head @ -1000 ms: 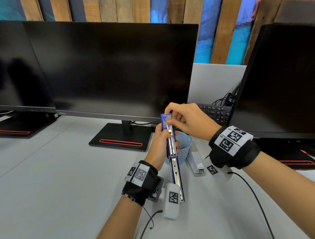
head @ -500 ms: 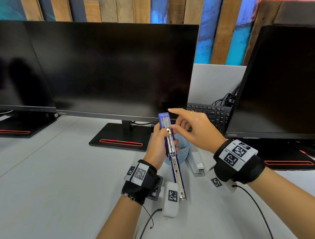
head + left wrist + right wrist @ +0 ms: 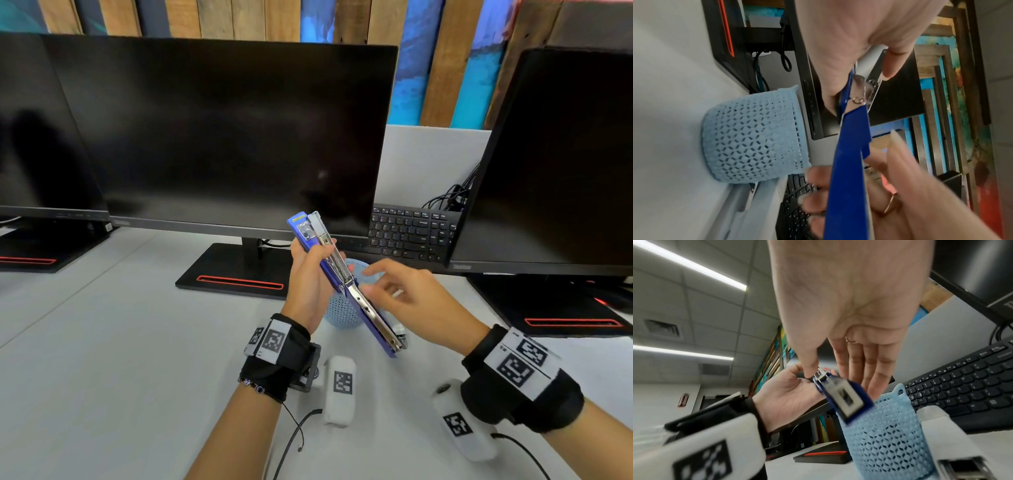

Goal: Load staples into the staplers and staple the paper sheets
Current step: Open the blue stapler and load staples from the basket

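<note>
Grey surface (image 3: 102, 359) stretches before us under dark monitors (image 3: 219, 137), with a keyboard (image 3: 411, 233) behind. Our left hand (image 3: 308, 274) wraps its grip round the blue stapler (image 3: 337, 274), which we hold aloft, swung open and tilted, its metal staple channel (image 3: 373, 317) facing up. Our right hand (image 3: 411, 301) hovers just beside the channel, grip spread with fingers straight, holding nothing. Below the stapler stands a pale blue lattice basket (image 3: 754, 134), and beside it on the surface lies a white stapler (image 3: 953, 451).
</note>
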